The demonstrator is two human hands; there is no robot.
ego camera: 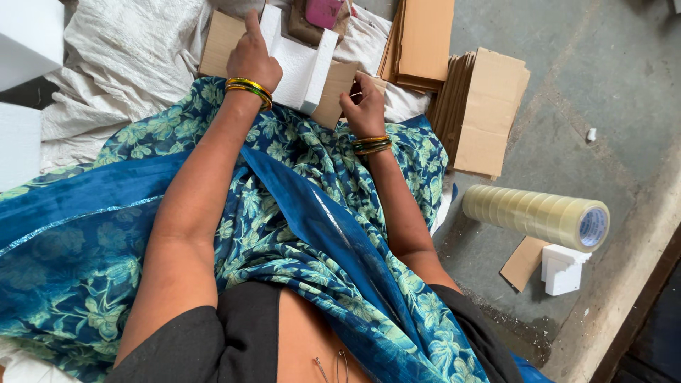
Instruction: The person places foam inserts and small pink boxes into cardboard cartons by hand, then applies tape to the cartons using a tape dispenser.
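My left hand (252, 55) rests on a white foam tray (301, 65) with raised side walls, its index finger pointing up along the tray's left wall. The tray lies on a flat brown cardboard sheet (221, 44) across my lap. My right hand (364, 106) grips the lower right edge of that cardboard near the tray's corner. Both wrists wear green and gold bangles. A blue floral cloth (298, 213) covers my lap below both hands.
Stacks of flat cardboard pieces (482, 113) stand to the right on the grey concrete floor. A long roll stack of clear tape (538, 215) lies nearby, with a small white foam block (562, 268) and a cardboard scrap (523, 262). White foam blocks (28, 35) sit far left on white sacking (128, 64).
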